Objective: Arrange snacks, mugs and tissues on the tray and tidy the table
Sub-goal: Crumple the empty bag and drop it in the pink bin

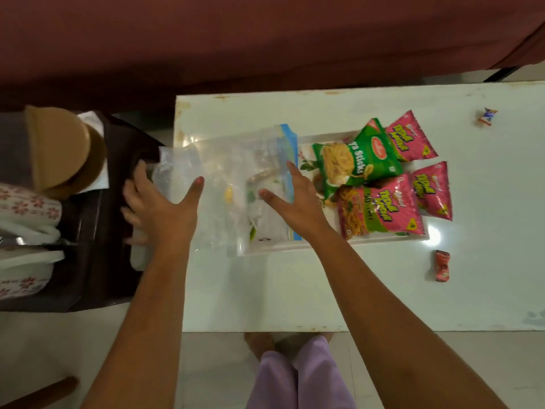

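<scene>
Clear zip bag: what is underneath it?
Through the clear zip bag show the white tray's left end and leaf print, plus the table. Its blur hides anything smaller.
</scene>
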Motion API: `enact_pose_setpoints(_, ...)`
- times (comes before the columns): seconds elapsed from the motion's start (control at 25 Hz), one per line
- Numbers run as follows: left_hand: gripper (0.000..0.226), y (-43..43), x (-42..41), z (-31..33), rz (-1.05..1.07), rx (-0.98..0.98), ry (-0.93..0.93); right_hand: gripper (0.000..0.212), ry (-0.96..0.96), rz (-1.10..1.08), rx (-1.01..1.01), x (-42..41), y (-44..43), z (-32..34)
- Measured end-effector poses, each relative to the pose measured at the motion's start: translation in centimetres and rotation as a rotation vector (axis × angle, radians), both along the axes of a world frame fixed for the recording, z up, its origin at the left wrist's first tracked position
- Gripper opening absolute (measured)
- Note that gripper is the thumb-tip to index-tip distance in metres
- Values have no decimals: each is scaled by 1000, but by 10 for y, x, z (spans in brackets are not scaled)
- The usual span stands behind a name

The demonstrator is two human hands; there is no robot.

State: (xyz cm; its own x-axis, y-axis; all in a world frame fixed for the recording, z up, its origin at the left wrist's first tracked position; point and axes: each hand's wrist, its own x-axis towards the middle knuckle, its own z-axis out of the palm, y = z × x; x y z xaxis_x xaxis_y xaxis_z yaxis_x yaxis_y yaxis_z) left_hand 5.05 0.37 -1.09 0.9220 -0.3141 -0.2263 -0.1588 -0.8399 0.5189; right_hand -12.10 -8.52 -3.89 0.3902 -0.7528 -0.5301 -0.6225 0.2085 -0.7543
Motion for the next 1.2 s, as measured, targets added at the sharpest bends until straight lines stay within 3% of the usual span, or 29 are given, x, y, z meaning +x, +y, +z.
enact_pose_setpoints(0.08, 94, 14, 11, -5, 80, -189, 485, 90, -44, -4, 76, 23, 7, -2)
enact_pose_setpoints(0.16, 79, 19, 4, -4, 103, -370, 830, 89, -134, -28, 134, 45, 17, 4)
enact_pose_setpoints(0.28, 58, 20, -21, 9, 20, -483, 1083, 85, -276, 22, 223, 73, 40, 25)
enact_pose_setpoints(0.44, 85, 31, -35, 33, 95, -740, 1327, 81, -209, 124, -18, 86, 63, 55)
enact_pose_setpoints(0.6, 89, 28, -38, 76, 43, -686, 1294, 51, -275, -127, -237, 70, 56, 88)
enact_pose_setpoints(0.72, 46, 9, -79, 107, -168, -611, 1101, 23, -299, -398, -336, 42, 45, 109)
enact_pose_setpoints(0.8, 23, 1, -131, 110, -298, -617, 848, 29, -332, -642, -280, 9, 30, 119)
enact_pose_setpoints(0.92, 60, 7, -204, 115, -474, -739, 620, 25, -349, -1074, -218, -61, 10, 130)
enact_pose_setpoints(1.0, 81, -6, -235, 112, -542, -788, 642, 17, -466, -1280, -111, -113, 9, 137)
enact_pose_setpoints(1.12, 98, -30, -299, 104, -864, -769, 449, 21, -812, -1153, 60, -188, 24, 141)
enact_pose_setpoints(1.2, 81, -39, -355, 100, -922, -819, 461, 16, -954, -1084, 153, -239, 35, 142)
